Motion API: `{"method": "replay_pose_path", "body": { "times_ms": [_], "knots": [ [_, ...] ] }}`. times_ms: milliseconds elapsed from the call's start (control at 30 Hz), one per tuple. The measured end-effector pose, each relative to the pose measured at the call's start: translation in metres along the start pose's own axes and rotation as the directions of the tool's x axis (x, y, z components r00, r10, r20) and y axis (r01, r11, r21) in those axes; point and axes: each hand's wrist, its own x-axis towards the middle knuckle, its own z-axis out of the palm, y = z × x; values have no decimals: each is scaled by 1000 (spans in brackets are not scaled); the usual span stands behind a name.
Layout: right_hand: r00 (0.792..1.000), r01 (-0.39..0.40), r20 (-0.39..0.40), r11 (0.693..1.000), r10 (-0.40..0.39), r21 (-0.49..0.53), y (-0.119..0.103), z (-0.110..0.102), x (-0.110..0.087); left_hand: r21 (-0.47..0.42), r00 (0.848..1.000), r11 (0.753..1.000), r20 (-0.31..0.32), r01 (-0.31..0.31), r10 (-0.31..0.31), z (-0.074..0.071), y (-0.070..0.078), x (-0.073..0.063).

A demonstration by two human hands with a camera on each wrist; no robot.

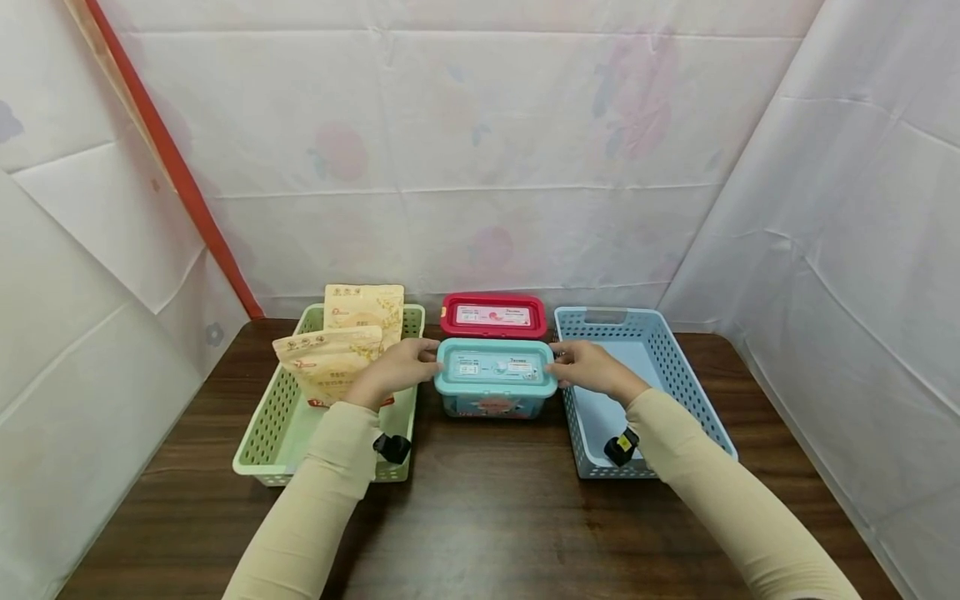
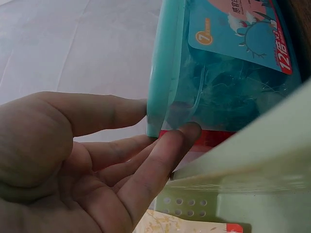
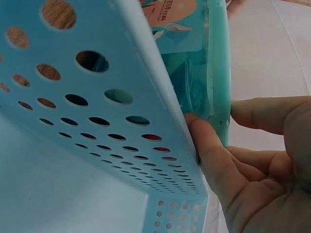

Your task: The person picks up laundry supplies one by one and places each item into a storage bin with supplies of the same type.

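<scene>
**Left hand (image 1: 397, 367) and right hand (image 1: 592, 367) pinch teal-lidded plastic box (image 1: 496, 379) at both ends**

Step, as judged: steadying/handling the box two-handed. Best done with even pressure from both sides, lid (image 2: 163, 73) level. Pinching at the rim alone could pop the lid, so fingers should bear on the end walls under it. Clearance looks tight: left fingers are near the green basket's (image 1: 270, 417) rim, right fingertips are just beside the blue basket's (image 1: 678, 383) wall. Any lift should probably go straight up first, so knuckles don't catch.

Grip: each hand has its thumb on the lid's edge and fingers below, at the end wall; neither is free. Box lies between the hands, long side across, most of its body below the pinch points. It's between the two baskets, in front of the red-lidded box (image 1: 493, 317). Can't tell whether its base touches the table (image 1: 495, 508).
</scene>
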Motion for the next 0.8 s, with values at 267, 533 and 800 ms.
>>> {"method": "replay_pose_path", "body": {
  "times_ms": [267,533,800],
  "knots": [
    [1000,-13,8,1000,13,4,-4,-1,0,37,1000,999,14,5,-5,0,6,-2],
    [999,-15,33,1000,15,-5,-3,-1,0,51,1000,999,28,1,-2,0,6,-5],
    [999,-15,52,1000,14,17,-6,2,-6,43,999,999,41,-21,19,-1,3,-9]
  ]
}}
